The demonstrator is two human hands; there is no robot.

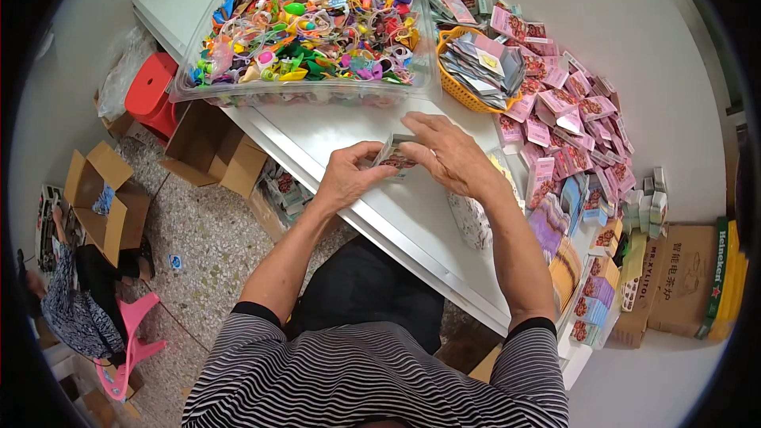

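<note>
A small printed carton (394,150), grey-white with a reddish picture, is held over the near edge of the white table (333,128). My left hand (354,174) is closed around its left side, thumb along the near face. At the carton's right side is my right hand (453,157), fingers stretched out over its top end and thumb apart from them, near the face. Whether the right fingertips press on the carton is hard to tell. Beyond my hands, a clear plastic bin (309,95) is heaped with small colourful toys. A yellow basket (468,97) of flat cards and packets stands right of it.
Many pink cartons (567,107) are piled along the wall side. Striped stacks of flat packs (564,265) lie by my right forearm, near a patterned pouch (469,220). Cardboard boxes (210,147) and a red stool (152,87) stand left. A person (79,301) sits lower left.
</note>
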